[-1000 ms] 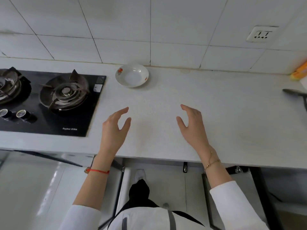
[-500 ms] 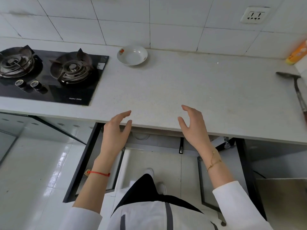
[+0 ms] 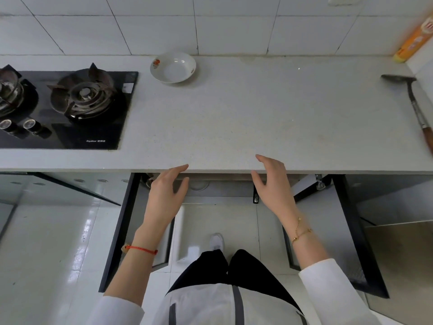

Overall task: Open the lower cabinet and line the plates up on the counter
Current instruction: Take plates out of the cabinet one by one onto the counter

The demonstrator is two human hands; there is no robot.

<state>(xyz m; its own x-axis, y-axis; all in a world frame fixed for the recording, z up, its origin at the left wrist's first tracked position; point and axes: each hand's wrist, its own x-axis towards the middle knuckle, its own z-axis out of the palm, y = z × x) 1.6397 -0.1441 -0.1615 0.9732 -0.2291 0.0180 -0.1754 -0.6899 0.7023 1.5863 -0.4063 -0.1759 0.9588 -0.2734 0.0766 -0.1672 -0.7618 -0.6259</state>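
One white plate (image 3: 173,67) with small red and brown flower marks stands at the back of the pale counter (image 3: 246,118), beside the hob. Both lower cabinet doors hang open below the counter: the left door (image 3: 117,231) and the right door (image 3: 356,233), black-framed. A round plate rim (image 3: 198,185) shows dimly inside the cabinet. My left hand (image 3: 167,192) and my right hand (image 3: 273,184) hover at the counter's front edge, fingers apart, holding nothing.
A black two-burner gas hob (image 3: 68,109) fills the counter's left part. A metal spatula (image 3: 414,106) lies at the right edge, with an orange roll box (image 3: 416,39) leaning in the back corner. A wall socket (image 3: 342,0) sits above. My feet stand between the open doors.
My view has pulled back and tilted down, so the open cabinet doors show fully. Both hands have dropped from over the counter to its front edge, still empty.
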